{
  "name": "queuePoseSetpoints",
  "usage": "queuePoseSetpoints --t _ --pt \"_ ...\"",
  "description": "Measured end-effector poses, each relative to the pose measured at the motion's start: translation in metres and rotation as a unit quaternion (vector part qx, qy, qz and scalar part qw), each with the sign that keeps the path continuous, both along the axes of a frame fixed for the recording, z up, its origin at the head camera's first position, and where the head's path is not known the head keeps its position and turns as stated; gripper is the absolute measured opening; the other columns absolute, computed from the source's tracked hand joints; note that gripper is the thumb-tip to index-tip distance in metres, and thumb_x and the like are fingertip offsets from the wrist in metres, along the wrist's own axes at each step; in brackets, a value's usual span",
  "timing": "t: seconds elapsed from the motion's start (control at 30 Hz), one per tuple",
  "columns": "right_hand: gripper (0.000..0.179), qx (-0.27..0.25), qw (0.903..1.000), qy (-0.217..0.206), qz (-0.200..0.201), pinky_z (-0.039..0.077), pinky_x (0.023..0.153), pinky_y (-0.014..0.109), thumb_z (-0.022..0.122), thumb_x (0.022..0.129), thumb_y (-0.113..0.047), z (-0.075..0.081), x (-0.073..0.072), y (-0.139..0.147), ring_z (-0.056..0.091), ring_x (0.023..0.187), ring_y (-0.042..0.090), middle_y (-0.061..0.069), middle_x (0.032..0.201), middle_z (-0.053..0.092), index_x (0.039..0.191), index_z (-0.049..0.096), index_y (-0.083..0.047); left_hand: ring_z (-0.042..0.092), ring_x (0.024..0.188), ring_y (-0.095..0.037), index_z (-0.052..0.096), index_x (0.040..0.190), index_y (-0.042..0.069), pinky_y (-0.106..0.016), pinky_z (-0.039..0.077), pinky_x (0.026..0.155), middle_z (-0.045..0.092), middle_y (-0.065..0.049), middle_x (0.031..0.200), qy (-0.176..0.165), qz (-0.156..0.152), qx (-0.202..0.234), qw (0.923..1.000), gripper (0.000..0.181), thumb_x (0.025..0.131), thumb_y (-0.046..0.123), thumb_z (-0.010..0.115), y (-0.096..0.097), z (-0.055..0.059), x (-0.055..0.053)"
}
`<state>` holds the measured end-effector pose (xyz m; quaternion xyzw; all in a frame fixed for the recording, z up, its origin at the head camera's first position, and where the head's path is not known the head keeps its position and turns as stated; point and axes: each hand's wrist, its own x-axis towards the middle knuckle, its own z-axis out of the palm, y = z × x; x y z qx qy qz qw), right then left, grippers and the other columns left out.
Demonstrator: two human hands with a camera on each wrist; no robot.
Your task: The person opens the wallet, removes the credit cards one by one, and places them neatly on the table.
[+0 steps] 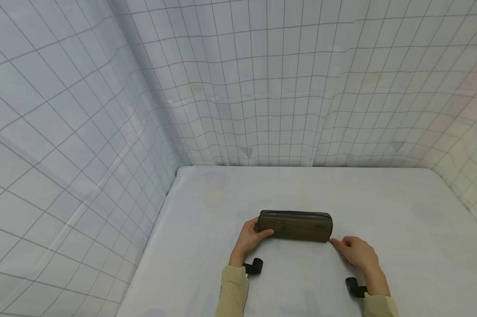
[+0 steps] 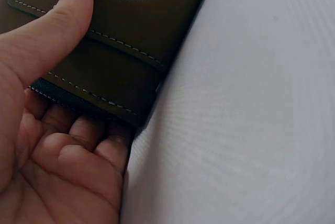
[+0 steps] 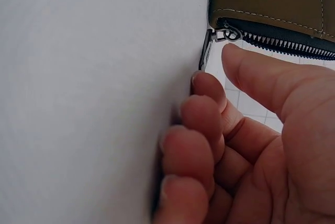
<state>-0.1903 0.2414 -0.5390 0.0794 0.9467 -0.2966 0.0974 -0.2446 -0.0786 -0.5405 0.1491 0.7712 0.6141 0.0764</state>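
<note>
A long brown zip-around wallet [image 1: 295,226] with dark zipper edging stands on its long edge on the white table. My left hand [image 1: 248,240] grips its left end, thumb across the front face and the other fingers bent behind. Stitching and an embossed round emblem show on the wallet [image 2: 120,41] in the left wrist view. At its lower right corner hangs a metal zipper pull [image 3: 207,48]. My right hand [image 1: 355,252] is right at that corner. In the right wrist view the index fingertip is at the pull's lower end, with the thumb apart from it.
The white-covered table [image 1: 207,198] reaches back to a white grid-patterned curtain [image 1: 262,88], and a similar curtain [image 1: 64,154] hangs along the left side. Black wrist cameras sit at both wrists, beside the pale sleeves [image 1: 234,290].
</note>
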Motion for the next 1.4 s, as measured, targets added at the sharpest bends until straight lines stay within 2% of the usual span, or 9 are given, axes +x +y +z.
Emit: queuePoseSetpoints --t 0.33,0.5,0.6,0.7,0.8,1.03,1.1,1.23,1.4 --pt "0.049 -0.013 0.9999 0.0 -0.009 0.027 0.049 0.028 0.049 0.089 -0.055 0.001 -0.001 0.003 0.041 0.055 0.015 -0.002 0.058 0.045 0.068 0.054 -0.011 0.055 0.074 -0.005 0.066 0.102 0.001 -0.022 0.045 0.069 0.067 -0.008 0.09 0.014 0.006 -0.009 0.9999 0.027 0.08 0.013 0.073 0.001 0.003 0.002" --pt "0.048 -0.046 0.9966 0.052 -0.044 0.033 0.051 0.027 0.05 0.089 -0.053 0.007 -0.004 0.005 0.047 0.059 0.015 0.001 0.065 0.053 0.082 0.06 -0.007 0.055 0.076 -0.005 0.066 0.104 0.001 -0.022 0.045 0.071 0.067 -0.006 0.092 0.014 0.005 -0.01 0.9998 0.028 0.08 0.015 0.073 0.001 0.003 0.002" --pt "0.05 -0.112 0.984 0.119 -0.071 0.041 0.052 0.028 0.053 0.088 -0.054 0.006 -0.012 0.002 0.055 0.062 0.016 0.006 0.074 0.061 0.089 0.062 -0.005 0.055 0.077 -0.005 0.066 0.103 0.002 -0.022 0.045 0.072 0.067 -0.006 0.092 0.015 0.008 -0.01 0.9998 0.028 0.08 0.015 0.073 0.001 0.003 0.002" --pt "0.052 -0.171 0.961 0.196 -0.094 0.046 0.049 0.026 0.051 0.086 -0.059 -0.003 -0.023 0.002 0.059 0.065 0.013 0.005 0.081 0.064 0.091 0.061 -0.008 0.055 0.077 -0.005 0.066 0.104 0.002 -0.022 0.045 0.072 0.067 -0.006 0.092 0.016 0.006 -0.01 0.9998 0.028 0.08 0.016 0.073 0.0 0.003 0.002" --pt "0.049 -0.199 0.9415 0.245 -0.118 0.044 0.044 0.025 0.051 0.084 -0.062 -0.008 -0.033 -0.002 0.058 0.068 0.009 0.001 0.083 0.063 0.09 0.061 -0.014 0.055 0.077 -0.005 0.066 0.104 0.002 -0.022 0.046 0.072 0.067 -0.006 0.093 0.019 0.004 -0.01 0.9998 0.028 0.08 0.016 0.072 0.001 0.002 0.002" --pt "0.036 -0.244 0.9292 0.263 -0.089 0.04 0.072 0.024 0.058 0.089 -0.041 0.026 -0.031 -0.031 0.049 0.088 0.012 0.006 0.095 0.058 0.095 0.06 -0.005 0.056 0.076 -0.005 0.066 0.103 0.002 -0.022 0.046 0.071 0.067 -0.007 0.091 0.017 0.009 -0.009 0.9998 0.027 0.079 0.014 0.073 0.0 0.002 0.002" --pt "0.026 -0.27 0.9194 0.28 -0.059 0.039 0.074 0.021 0.062 0.089 -0.033 0.02 -0.035 -0.034 0.049 0.091 0.007 0.003 0.098 0.059 0.094 0.062 -0.007 0.056 0.077 -0.006 0.066 0.103 0.002 -0.022 0.046 0.072 0.067 -0.007 0.091 0.02 0.011 -0.008 0.9997 0.027 0.079 0.014 0.073 0.0 0.002 0.002" --pt "0.021 -0.274 0.9203 0.278 -0.03 0.038 0.076 0.02 0.063 0.088 -0.031 0.012 -0.038 -0.039 0.049 0.098 0.007 0.001 0.106 0.059 0.091 0.061 -0.011 0.056 0.078 -0.005 0.066 0.104 0.004 -0.023 0.046 0.072 0.067 -0.005 0.093 0.02 0.01 -0.005 0.9997 0.027 0.08 0.014 0.073 0.0 0.001 0.002" --pt "0.032 -0.275 0.9291 0.243 -0.048 0.037 0.08 0.025 0.062 0.087 -0.039 0.018 -0.033 -0.047 0.048 0.102 0.012 0.006 0.11 0.059 0.094 0.061 -0.008 0.056 0.079 -0.005 0.066 0.104 0.004 -0.023 0.046 0.073 0.067 -0.004 0.093 0.017 0.007 -0.004 0.9998 0.027 0.08 0.014 0.072 0.0 0.001 0.001"
